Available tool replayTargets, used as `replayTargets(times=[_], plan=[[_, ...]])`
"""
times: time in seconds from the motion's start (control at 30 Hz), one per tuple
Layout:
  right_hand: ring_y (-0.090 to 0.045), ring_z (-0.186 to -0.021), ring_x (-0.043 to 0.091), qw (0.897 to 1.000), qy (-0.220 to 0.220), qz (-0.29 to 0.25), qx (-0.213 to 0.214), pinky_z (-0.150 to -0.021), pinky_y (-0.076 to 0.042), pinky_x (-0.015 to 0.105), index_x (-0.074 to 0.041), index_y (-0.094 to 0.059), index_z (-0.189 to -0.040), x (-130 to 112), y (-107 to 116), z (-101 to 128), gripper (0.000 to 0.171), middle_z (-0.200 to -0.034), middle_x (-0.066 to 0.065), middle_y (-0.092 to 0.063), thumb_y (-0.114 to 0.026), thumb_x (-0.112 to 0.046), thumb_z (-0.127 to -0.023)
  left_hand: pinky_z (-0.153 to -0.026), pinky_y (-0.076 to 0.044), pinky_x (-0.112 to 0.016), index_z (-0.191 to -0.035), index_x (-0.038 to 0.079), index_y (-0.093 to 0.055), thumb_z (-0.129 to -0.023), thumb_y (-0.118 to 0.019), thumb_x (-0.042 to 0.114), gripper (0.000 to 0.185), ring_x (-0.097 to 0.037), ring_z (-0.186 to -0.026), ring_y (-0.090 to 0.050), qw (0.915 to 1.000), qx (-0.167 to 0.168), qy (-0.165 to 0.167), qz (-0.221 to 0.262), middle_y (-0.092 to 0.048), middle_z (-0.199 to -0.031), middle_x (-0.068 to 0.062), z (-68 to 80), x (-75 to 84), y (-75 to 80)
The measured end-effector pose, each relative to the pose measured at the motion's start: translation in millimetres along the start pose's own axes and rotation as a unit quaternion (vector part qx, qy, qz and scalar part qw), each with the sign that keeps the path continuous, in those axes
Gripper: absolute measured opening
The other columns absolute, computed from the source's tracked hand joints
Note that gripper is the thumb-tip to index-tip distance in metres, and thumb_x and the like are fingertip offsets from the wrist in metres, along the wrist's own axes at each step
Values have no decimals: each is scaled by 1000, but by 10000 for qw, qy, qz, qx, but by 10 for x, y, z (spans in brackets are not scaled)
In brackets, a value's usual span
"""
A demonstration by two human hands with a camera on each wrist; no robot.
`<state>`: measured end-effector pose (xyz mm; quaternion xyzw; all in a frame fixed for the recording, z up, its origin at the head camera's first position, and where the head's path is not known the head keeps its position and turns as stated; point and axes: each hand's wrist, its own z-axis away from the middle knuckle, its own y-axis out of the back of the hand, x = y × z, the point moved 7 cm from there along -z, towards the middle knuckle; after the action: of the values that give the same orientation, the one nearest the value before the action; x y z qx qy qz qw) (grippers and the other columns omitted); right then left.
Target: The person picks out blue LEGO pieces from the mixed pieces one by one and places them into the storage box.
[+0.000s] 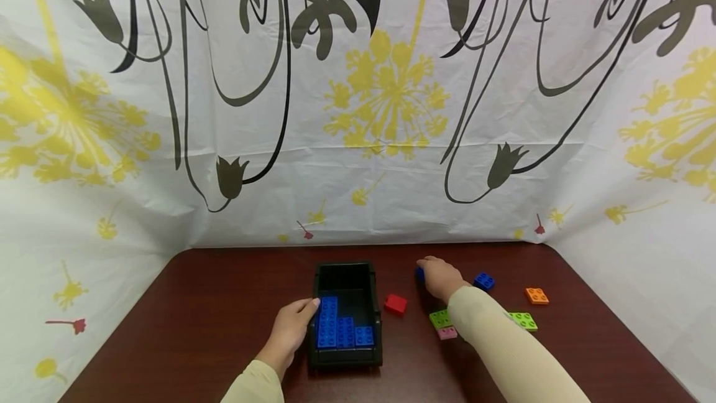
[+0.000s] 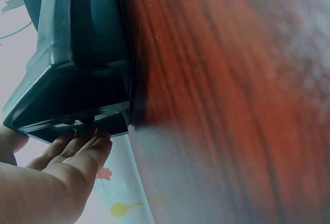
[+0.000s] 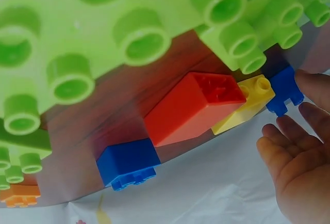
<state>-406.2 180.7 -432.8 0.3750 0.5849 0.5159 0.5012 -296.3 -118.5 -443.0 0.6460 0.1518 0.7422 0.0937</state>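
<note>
My left hand (image 1: 289, 328) grips the left side wall of a black plastic bin (image 1: 345, 359), thumb at the rim and fingers outside. Several blue toy bricks (image 1: 329, 323) stand inside the bin, towards its near end. In the left wrist view the fingers (image 2: 77, 154) reach under the bin's lip. Farther back on the right, my right hand (image 1: 440, 278) pinches a blue brick (image 1: 420, 274), mostly covered by the fingers in the head view. The right wrist view shows that blue brick (image 3: 283, 87) at the thumb and fingertips.
A red brick (image 1: 396, 305) lies just right of the bin. Around the right forearm are green bricks (image 1: 440, 318), a pink brick (image 1: 447, 333), another blue brick (image 1: 483, 281) and an orange brick (image 1: 537, 295). A yellow brick (image 3: 252, 100) shows in the right wrist view.
</note>
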Motion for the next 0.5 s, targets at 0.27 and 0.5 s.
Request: replayTargets(times=[0.27, 0.5], plan=[[-48, -126, 41, 9998, -2, 88, -173, -100, -43, 55, -1, -54, -134, 22, -31, -31, 42, -138, 22, -50, -52, 6, -93, -99, -42, -59, -135, -7, -51, -101, -49, 36, 55, -47, -129, -42, 10000, -4, -25, -4, -48, -138, -28, 17, 17, 9], [-51, -123, 39, 9996, 38, 145, -230, -99, -44, 54, -1, -56, -132, 14, -29, -40, 38, -133, 21, -54, -52, 4, -95, -99, -42, -59, -135, -6, -51, -101, -49, 37, 55, -47, -129, -41, 10000, -29, 0, 2, -48, -139, -27, 18, 17, 11]])
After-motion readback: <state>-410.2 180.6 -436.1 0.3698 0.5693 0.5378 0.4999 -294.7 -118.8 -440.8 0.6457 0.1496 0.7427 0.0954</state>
